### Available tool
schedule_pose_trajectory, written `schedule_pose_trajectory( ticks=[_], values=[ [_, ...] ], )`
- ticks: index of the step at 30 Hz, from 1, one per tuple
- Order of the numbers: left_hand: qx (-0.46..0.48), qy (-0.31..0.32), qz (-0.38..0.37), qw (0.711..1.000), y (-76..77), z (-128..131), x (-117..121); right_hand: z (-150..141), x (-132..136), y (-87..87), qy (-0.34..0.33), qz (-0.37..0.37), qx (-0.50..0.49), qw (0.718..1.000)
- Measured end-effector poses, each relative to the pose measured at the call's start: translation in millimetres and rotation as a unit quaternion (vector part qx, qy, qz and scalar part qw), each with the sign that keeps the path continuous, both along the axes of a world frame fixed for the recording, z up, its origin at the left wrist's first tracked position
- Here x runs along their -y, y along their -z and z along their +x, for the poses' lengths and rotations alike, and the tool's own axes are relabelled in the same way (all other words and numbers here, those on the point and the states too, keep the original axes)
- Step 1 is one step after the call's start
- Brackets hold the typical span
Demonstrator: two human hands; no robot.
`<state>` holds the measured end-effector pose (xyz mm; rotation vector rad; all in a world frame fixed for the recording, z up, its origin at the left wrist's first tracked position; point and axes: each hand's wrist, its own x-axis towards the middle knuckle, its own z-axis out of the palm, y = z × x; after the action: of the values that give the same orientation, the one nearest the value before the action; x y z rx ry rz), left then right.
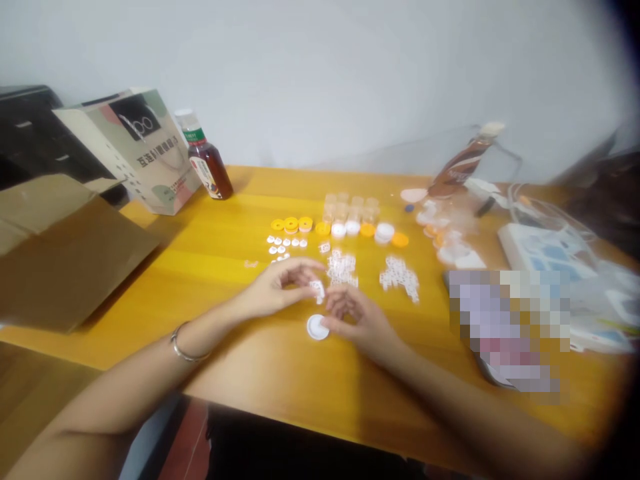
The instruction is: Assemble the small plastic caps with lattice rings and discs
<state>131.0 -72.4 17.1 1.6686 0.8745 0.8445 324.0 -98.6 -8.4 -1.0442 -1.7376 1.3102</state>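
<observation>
My left hand (285, 285) holds a small white plastic piece (317, 289) between thumb and fingertips; blur hides its exact shape. Just right of it, my right hand (357, 319) has curved fingers, with its thumb apart from them and nothing visible between. The right thumb tip overlaps the edge of a round white lid (316, 328) lying on the table; whether it touches cannot be told. Beyond the hands lie a pile of small white pieces (342, 268) and a second pile (399, 277) to the right. Small white discs (278, 250) sit in rows behind my left hand.
Orange ring-like caps (291, 225), white caps (384, 232) and clear small containers (350, 205) line the wooden table (240, 360). A cardboard box (70, 247), paper bag (150, 153) and dark red bottle (210, 167) stand left. Right are a tilted brown bottle (463, 163) and a pixelated object (505, 333).
</observation>
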Motion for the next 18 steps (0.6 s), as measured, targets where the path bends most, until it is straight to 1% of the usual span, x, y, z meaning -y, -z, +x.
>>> schedule_pose_trajectory(
  ticks=[3, 5, 9, 18],
  values=[
    [-0.060, 0.047, 0.050, 0.996, -7.2, -8, 4, 1, 2, 3.6, -0.052, 0.096, 0.077, 0.991],
    [-0.102, 0.082, 0.077, 0.988, -9.0, -9, 7, 0, 2, 6.4, -0.062, 0.135, 0.113, 0.982],
    [-0.147, 0.114, 0.120, 0.975, -6.9, -5, 12, -1, 0, 10.8, -0.057, 0.156, 0.131, 0.977],
    [-0.180, 0.126, 0.149, 0.964, -3.0, -3, 12, 0, -2, 13.3, -0.054, 0.166, 0.149, 0.973]
  ],
)
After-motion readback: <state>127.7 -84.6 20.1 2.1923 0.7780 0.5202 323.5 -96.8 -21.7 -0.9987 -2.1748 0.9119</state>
